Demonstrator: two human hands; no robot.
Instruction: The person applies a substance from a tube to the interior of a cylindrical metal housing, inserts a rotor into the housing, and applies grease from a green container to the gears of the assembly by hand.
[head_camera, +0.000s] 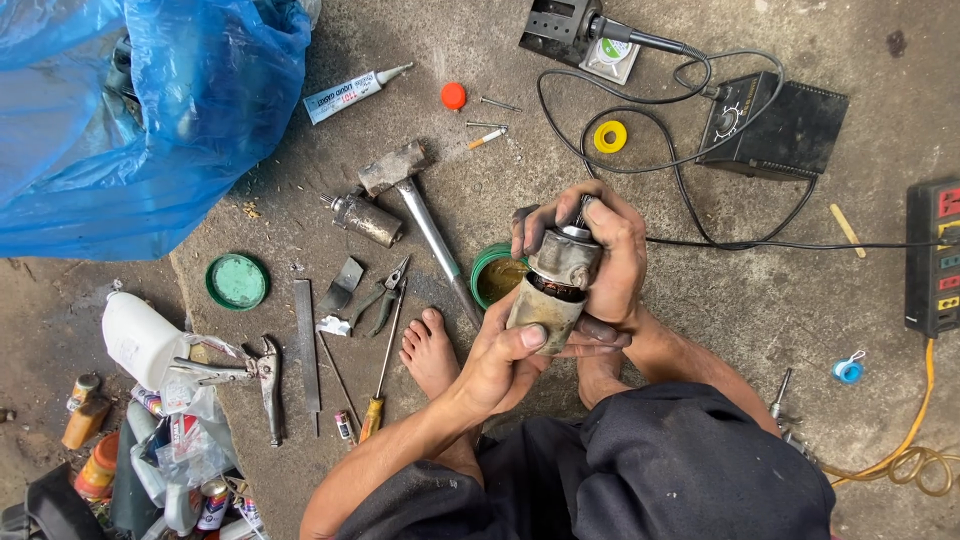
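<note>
Two bare hands meet at centre frame around a greasy cylindrical motor part, held in the air above the concrete floor. Left hand, lower centre: grip clenched around the lower housing of the part, thumb pressed on its side. Right hand, just above: grip grasping the upper metal end, fingers curled over the top. Directly behind the part, a small green tub stands on the floor, partly hidden. A bare foot lies just left of the hands. Left of centre: a hammer with its head toward the upper left, pliers, a screwdriver with an orange handle, locking pliers, a flat file and a green lid. Upper left: a blue plastic bag. Upper right: a black soldering station with looping cable, and a yellow tape roll near it. Right edge: a power strip
</note>
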